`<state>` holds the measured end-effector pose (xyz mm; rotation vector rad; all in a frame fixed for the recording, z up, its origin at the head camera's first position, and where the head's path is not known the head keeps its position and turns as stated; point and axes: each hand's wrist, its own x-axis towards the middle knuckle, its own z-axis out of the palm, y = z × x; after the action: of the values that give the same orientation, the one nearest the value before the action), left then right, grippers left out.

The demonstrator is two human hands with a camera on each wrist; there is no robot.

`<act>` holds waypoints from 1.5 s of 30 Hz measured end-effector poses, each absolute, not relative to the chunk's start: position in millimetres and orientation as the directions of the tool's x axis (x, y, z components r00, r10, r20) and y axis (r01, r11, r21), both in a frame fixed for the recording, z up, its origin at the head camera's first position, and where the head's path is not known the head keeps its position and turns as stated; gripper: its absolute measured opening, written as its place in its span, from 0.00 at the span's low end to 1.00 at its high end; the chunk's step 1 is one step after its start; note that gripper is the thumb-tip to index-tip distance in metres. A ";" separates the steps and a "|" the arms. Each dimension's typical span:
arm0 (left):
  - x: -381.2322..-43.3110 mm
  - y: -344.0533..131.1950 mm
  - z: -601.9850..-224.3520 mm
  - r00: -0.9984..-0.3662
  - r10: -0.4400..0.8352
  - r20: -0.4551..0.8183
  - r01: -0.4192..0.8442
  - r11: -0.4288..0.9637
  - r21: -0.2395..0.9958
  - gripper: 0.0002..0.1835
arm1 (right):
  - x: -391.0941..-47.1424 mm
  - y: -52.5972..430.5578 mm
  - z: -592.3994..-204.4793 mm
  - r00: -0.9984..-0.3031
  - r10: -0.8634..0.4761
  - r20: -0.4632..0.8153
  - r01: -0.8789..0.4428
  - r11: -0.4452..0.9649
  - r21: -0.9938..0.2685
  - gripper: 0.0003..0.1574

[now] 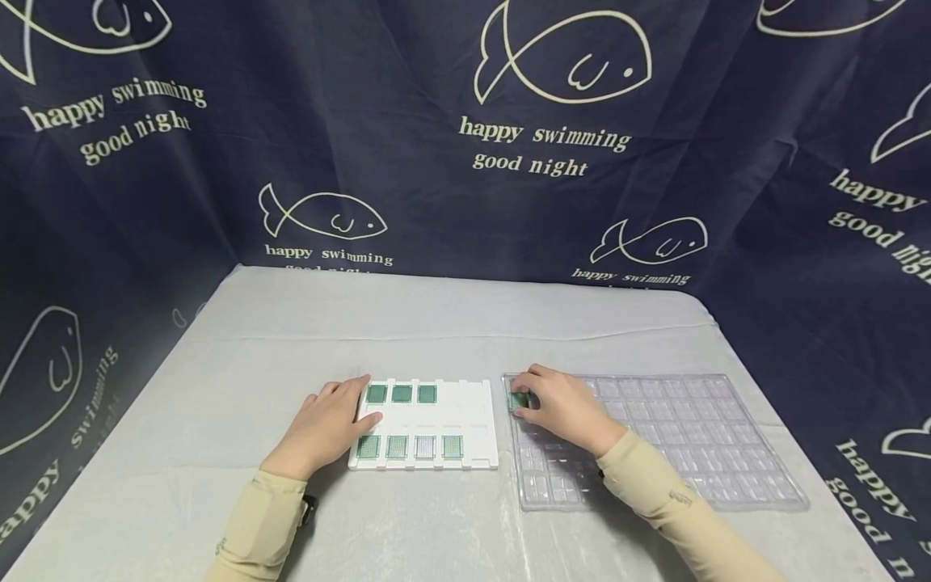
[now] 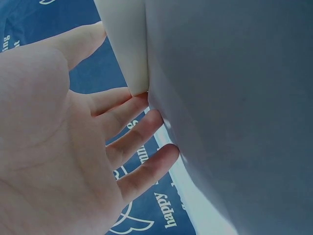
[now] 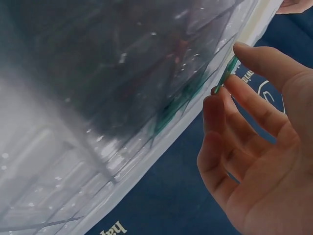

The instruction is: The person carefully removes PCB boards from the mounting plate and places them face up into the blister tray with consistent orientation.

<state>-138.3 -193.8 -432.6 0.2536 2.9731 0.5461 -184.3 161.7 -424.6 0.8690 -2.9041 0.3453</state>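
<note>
In the head view my left hand (image 1: pixel 323 424) rests at the left edge of a white tray (image 1: pixel 429 416), its thumb lying over the top. The left wrist view shows those fingers fairly straight, with tips touching the tray's side (image 2: pixel 129 49). Three green square chips (image 1: pixel 402 394) sit in the tray's back row and several more (image 1: pixel 425 447) in its front row. My right hand (image 1: pixel 567 404) pinches a small green chip (image 1: pixel 519 400) between thumb and fingers, over the back left of a clear plastic tray (image 1: pixel 672 436). Seen from the right wrist, that chip (image 3: pixel 226 74) stands edge-on between the fingertips.
The clear tray has a grid of many small compartments and lies right of the white tray, a narrow gap between them. Both lie on a pale cloth-covered table (image 1: pixel 407 525). Dark blue curtains (image 1: pixel 436 210) with fish prints hang behind and at both sides.
</note>
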 end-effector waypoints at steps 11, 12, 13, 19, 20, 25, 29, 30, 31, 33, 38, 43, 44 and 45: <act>-139.1 -193.2 -431.4 -0.979 0.189 -0.070 0.152 0.921 0.360 0.37 | -182.8 171.1 -427.1 -0.849 -0.511 0.133 -0.528 0.824 -0.205 0.19; -139.2 -193.2 -431.4 -0.979 0.189 -0.070 0.152 0.920 0.361 0.37 | -182.7 171.6 -426.9 -0.850 -0.510 0.131 -0.527 0.824 -0.208 0.19; -139.3 -193.2 -431.4 -0.980 0.189 -0.070 0.151 0.920 0.362 0.37 | -182.7 172.1 -426.8 -0.850 -0.511 0.128 -0.527 0.823 -0.212 0.19; -139.3 -193.3 -432.1 -0.980 0.186 -0.074 0.147 0.918 0.367 0.37 | -182.2 174.0 -425.8 -0.846 -0.524 0.103 -0.533 0.815 -0.229 0.19; -139.2 -193.3 -432.1 -0.980 0.186 -0.076 0.146 0.918 0.368 0.37 | -182.2 174.3 -425.7 -0.844 -0.527 0.098 -0.534 0.813 -0.231 0.19; -138.7 -193.0 -432.0 -0.979 0.187 -0.078 0.146 0.919 0.367 0.37 | -183.3 175.8 -425.6 -0.842 -0.535 0.073 -0.536 0.809 -0.241 0.18; -138.3 -192.9 -431.7 -0.980 0.187 -0.075 0.148 0.919 0.366 0.37 | -184.5 176.4 -425.3 -0.842 -0.536 0.061 -0.533 0.808 -0.250 0.19; -138.4 -193.0 -431.9 -0.980 0.187 -0.074 0.147 0.919 0.366 0.37 | -184.8 176.5 -425.2 -0.842 -0.537 0.060 -0.533 0.808 -0.251 0.19; -138.4 -193.0 -431.8 -0.980 0.187 -0.072 0.148 0.919 0.365 0.37 | -185.0 176.5 -425.1 -0.841 -0.539 0.060 -0.535 0.807 -0.252 0.19; -138.7 -193.0 -431.9 -0.980 0.185 -0.070 0.147 0.919 0.365 0.37 | -185.5 176.7 -425.1 -0.839 -0.541 0.061 -0.538 0.804 -0.252 0.19; -139.0 -193.2 -433.1 -0.981 0.182 -0.070 0.144 0.919 0.367 0.37 | -186.2 176.3 -425.4 -0.834 -0.547 0.066 -0.546 0.802 -0.243 0.19; -138.8 -194.0 -434.3 -0.981 0.184 -0.064 0.149 0.920 0.363 0.37 | -186.5 175.9 -425.9 -0.838 -0.541 0.067 -0.540 0.806 -0.244 0.19; -138.8 -194.0 -434.3 -0.981 0.184 -0.064 0.149 0.920 0.362 0.37 | -186.4 175.8 -425.8 -0.839 -0.540 0.066 -0.538 0.807 -0.245 0.19; -138.9 -193.9 -434.3 -0.981 0.186 -0.062 0.151 0.920 0.361 0.37 | -186.3 175.7 -425.6 -0.840 -0.538 0.064 -0.536 0.807 -0.247 0.19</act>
<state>-138.9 -193.9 -434.3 0.2623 2.9848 0.5492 -186.3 175.7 -425.6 0.8905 -2.9952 0.4054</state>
